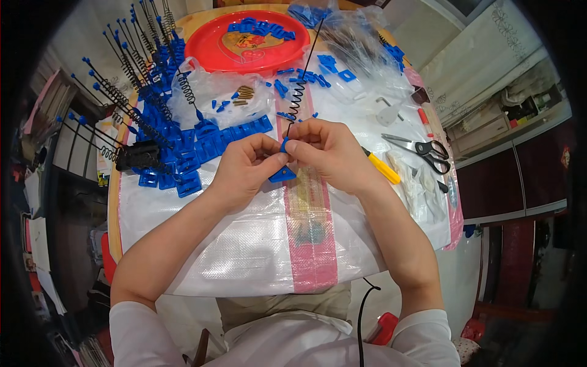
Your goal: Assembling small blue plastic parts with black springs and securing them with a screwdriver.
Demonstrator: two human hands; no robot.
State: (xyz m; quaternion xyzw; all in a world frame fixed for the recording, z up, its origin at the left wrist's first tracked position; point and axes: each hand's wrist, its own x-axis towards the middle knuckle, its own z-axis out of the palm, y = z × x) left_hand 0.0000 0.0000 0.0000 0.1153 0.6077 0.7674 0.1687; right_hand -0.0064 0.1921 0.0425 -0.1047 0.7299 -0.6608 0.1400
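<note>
My left hand (246, 166) and my right hand (327, 153) meet over the middle of the table, fingertips pinched together. Between them is a small blue plastic base (283, 175), its lower part showing below my left thumb. From my right fingertips a black coiled spring wire (298, 98) rises and leans to the right at its top. The joint of wire and base is mostly covered by my fingers. Left of my hands lie joined blue plastic blocks (235, 133), close to the left wrist.
Many blue bases with upright spring wires (134, 79) crowd the left. Behind sits a red tray (205, 52) holding blue pieces. Brass-coloured pins (244, 95) lie on a clear bag. At right are a yellow-handled screwdriver (384, 168), scissors (431, 153), a hex key (391, 107) and a red marker (425, 121).
</note>
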